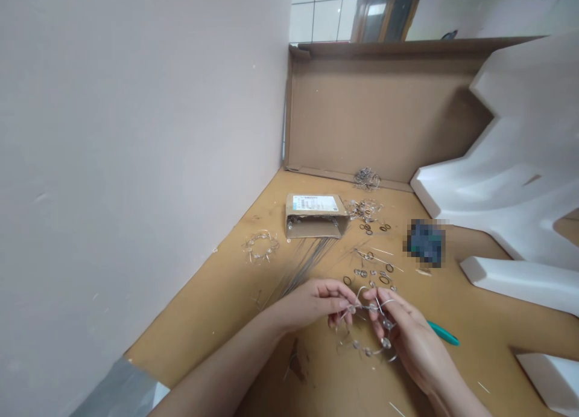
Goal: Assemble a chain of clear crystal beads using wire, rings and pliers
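Between my two hands hangs a beaded wire ring [368, 352], a loop of thin silvery wire with several clear beads and loose wire ends sticking out. My left hand [323, 301] pinches it at its upper left, beside a bead. On the upper right side, the fingers of my right hand [401, 320] are closed on the same ring near another bead. Just beyond my fingertips lie loose clear beads [373, 273] and small dark rings [347, 280]. A teal tool handle [443, 332] shows beside my right hand, the rest of it hidden behind that hand.
An open small cardboard box [316, 227] with a label holds more beads. Straight wires [307, 263] lie before it. A finished-looking beaded ring [261, 246] rests left, near the wall [136, 133]. Wire bundles [367, 178] sit behind; white foam pieces [511, 284] stand right.
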Tool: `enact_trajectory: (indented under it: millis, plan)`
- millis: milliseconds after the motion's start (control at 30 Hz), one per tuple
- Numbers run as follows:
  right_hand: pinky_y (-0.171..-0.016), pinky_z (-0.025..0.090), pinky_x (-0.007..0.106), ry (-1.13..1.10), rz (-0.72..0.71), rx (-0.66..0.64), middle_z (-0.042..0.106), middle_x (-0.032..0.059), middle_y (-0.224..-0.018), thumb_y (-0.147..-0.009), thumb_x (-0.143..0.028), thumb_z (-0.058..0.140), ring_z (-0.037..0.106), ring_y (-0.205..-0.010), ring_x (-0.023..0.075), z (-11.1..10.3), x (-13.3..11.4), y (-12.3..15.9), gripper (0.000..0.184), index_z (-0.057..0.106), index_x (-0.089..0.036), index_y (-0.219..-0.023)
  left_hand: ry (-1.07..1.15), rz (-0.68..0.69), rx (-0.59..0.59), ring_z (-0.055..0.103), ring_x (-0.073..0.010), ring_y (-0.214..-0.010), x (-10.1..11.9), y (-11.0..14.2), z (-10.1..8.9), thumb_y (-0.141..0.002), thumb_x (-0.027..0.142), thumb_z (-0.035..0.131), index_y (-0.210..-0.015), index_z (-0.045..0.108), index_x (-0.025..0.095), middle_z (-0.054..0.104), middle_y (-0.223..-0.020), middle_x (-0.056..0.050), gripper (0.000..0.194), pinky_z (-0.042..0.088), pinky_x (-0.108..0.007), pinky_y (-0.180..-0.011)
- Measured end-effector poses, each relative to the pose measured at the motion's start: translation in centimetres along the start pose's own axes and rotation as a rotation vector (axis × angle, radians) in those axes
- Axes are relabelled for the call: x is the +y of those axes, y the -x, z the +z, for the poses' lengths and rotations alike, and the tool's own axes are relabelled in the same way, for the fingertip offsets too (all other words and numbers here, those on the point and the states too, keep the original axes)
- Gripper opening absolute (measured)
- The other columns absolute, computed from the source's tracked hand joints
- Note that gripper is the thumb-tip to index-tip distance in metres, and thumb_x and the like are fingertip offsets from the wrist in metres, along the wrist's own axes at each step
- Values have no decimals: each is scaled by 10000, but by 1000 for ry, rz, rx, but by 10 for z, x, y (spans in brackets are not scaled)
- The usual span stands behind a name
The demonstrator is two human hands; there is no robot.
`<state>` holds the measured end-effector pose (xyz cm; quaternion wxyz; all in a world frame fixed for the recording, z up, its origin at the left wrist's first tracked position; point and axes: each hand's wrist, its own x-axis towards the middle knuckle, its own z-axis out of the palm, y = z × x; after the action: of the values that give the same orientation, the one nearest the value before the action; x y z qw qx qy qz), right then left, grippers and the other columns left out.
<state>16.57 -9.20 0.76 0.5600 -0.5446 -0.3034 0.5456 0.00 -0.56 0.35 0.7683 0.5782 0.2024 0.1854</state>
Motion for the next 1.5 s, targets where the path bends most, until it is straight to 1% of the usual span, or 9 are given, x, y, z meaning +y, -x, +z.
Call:
enact_trajectory:
  millis: [233, 400, 500, 700, 900, 1167, 1300, 1400, 1500]
  plan:
    - [-383, 272, 190, -93, 16, -42, 544, -39, -596, -756, -449, 617, 349, -378, 39, 1, 5, -2, 281, 646, -188, -855, 208, -86, 1, 459, -53, -463, -23, -11, 10, -620, 347, 728, -814, 542, 154, 556, -686, 23, 331, 409, -202, -460]
    - [-411, 288, 190, 7, 18, 36, 555, -40, -583, -749, -434, 628, 437, -419, 64, 1, 9, -6, 281, 635, -200, -905, -124, 14, 266, 459, -72, -486, -18, -11, 5, -684, 355, 653, -760, 550, 147, 503, -583, 42, 244, 380, -206, -495]
    - [-424, 310, 200, 25, 39, 28, 563, -34, -591, -731, -438, 640, 474, -450, 84, 1, 9, -5, 291, 638, -208, -909, -350, 144, 353, 473, -71, -593, -8, -6, 1, -770, 331, 560, -811, 646, 144, 545, -718, 11, 210, 379, -209, -587]
    - [-440, 331, 214, 62, 59, -8, 588, -16, -660, -719, -433, 654, 507, -508, 104, -4, 10, -4, 277, 657, -219, -895, -174, -33, 176, 453, -57, -483, -4, -2, 3, -698, 375, 639, -833, 607, 142, 541, -643, 35, 271, 376, -190, -475]
    - [-606, 442, 261, 136, -52, -200, 655, 41, -940, -746, -371, 647, 576, -805, 178, -9, 6, -2, 297, 650, -270, -1025, -169, -3, 320, 419, -58, -356, -4, -6, 1, -695, 423, 631, -763, 519, 163, 459, -418, 79, 291, 351, -171, -400]
    - [-735, 488, 369, 528, -365, 60, 603, 114, -1091, -748, -487, 577, 602, -860, 231, -11, 14, -12, 341, 708, -225, -921, -71, -7, 413, 546, -99, -417, 0, -8, 3, -645, 431, 658, -708, 542, 146, 536, -489, 39, 314, 419, -199, -426]
    - [-931, 385, 411, 624, -431, 111, 638, 113, -1042, -748, -480, 575, 529, -1050, 265, -13, 18, -15, 327, 722, -221, -882, -48, -40, 443, 572, -111, -456, 5, -7, 0, -715, 415, 588, -778, 594, 125, 555, -504, 20, 296, 440, -209, -459]
    - [-817, 454, 399, 632, -379, 116, 665, 112, -949, -760, -497, 553, 580, -924, 261, -15, 18, -14, 359, 716, -209, -901, -82, -33, 417, 545, -97, -449, 6, -5, -4, -729, 372, 590, -853, 618, 117, 547, -488, 25, 285, 452, -219, -497]
    - [-634, 485, 352, 635, -322, 104, 660, 69, -685, -776, -514, 526, 598, -683, 224, -15, 16, -12, 410, 698, -192, -960, -107, 3, 383, 547, -94, -491, 4, -4, -7, -709, 315, 623, -903, 617, 118, 565, -545, 16, 276, 470, -234, -547]
